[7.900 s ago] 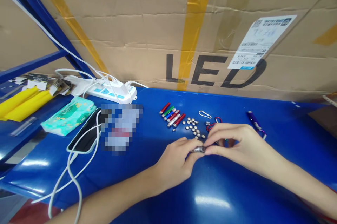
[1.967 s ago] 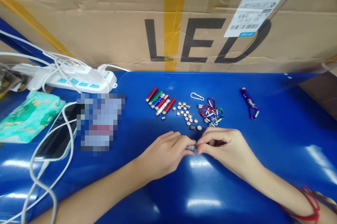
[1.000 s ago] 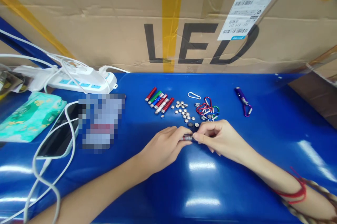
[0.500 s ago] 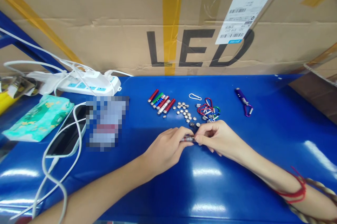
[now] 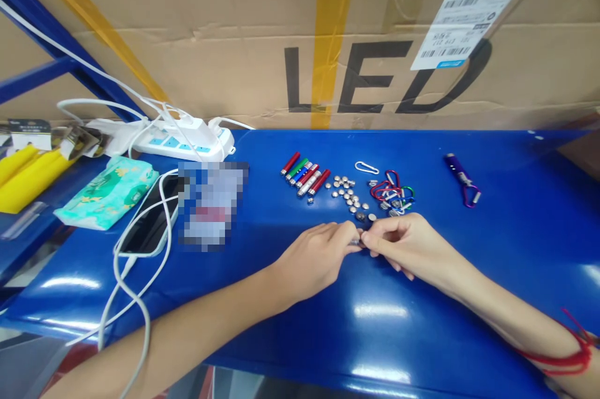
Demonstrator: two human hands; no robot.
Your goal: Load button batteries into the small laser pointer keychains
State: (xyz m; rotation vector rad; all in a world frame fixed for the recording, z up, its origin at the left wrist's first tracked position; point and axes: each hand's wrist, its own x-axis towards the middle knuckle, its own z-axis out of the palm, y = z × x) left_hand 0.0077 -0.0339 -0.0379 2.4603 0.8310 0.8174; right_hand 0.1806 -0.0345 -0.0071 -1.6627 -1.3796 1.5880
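My left hand (image 5: 319,255) is closed around a small flashlight tube (image 5: 355,241), most of it hidden by the fingers. At the tube's right end, the thumb and fingertips of my right hand (image 5: 398,242) pinch together; whatever is between them is too small to make out. Just beyond my hands lie scattered silver button cells (image 5: 351,201) and a small dark round cap (image 5: 360,216). A row of coloured mini flashlight tubes (image 5: 307,175) sits to their left. To the right is a heap of carabiners (image 5: 391,192), with a silver carabiner (image 5: 366,167) behind.
A purple flashlight with a carabiner (image 5: 457,171) lies at the right. On the left are a phone (image 5: 149,224) with a white cable, a blurred-out item (image 5: 210,208), a green tissue pack (image 5: 110,192) and a power strip (image 5: 187,142). A large cardboard box (image 5: 225,61) stands behind the blue table (image 5: 290,343).
The view has shifted, so everything on the table appears further right. My hands remain together at the flashlight tube, which is now more covered by the left fingers.
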